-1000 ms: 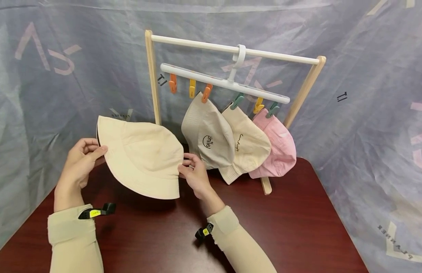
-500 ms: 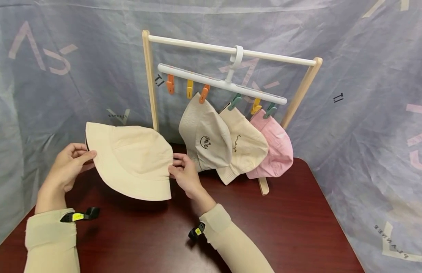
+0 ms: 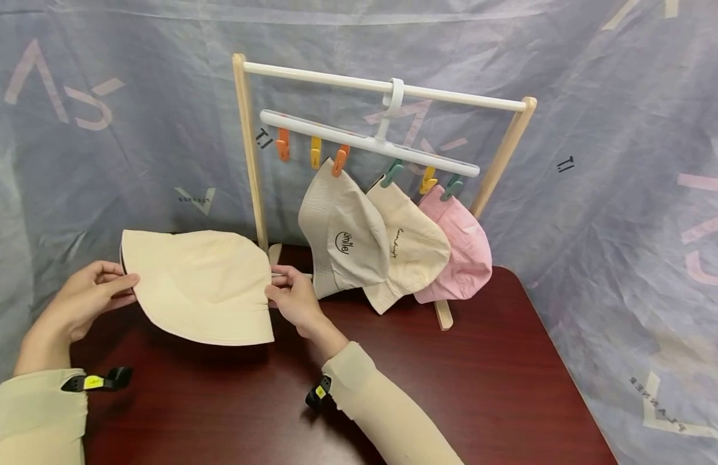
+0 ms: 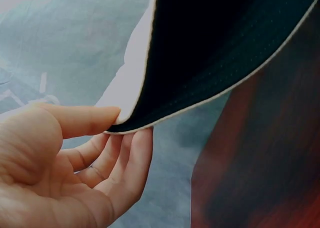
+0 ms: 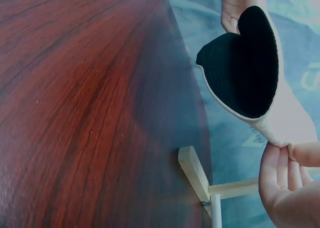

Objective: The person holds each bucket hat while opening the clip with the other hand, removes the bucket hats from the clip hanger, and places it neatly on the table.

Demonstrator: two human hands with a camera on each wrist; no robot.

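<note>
A cream bucket hat (image 3: 202, 284) with a dark lining (image 4: 215, 43) is held up above the table, left of the rack. At its left brim edge my left hand (image 3: 92, 294) pinches the fabric between thumb and fingers. My right hand (image 3: 297, 300) pinches the hat's right side, thumb in front. Seen from the right wrist, the hat's dark opening (image 5: 245, 68) faces the camera and the cloth is gathered at my right fingertips. Close to that hand, a grey "smiley" hat (image 3: 347, 232) hangs from an orange clip (image 3: 340, 160).
A wooden rack (image 3: 250, 155) carries a white hanger (image 3: 365, 142) with several coloured clips. A cream hat (image 3: 414, 242) and a pink hat (image 3: 460, 242) also hang there. The dark red table (image 3: 452, 387) lies beneath, and a grey curtain (image 3: 615, 194) surrounds it.
Both hands have moved left and a little lower in the head view, carrying the cream bucket hat away from the hanging hats. The view itself has shifted slightly.
</note>
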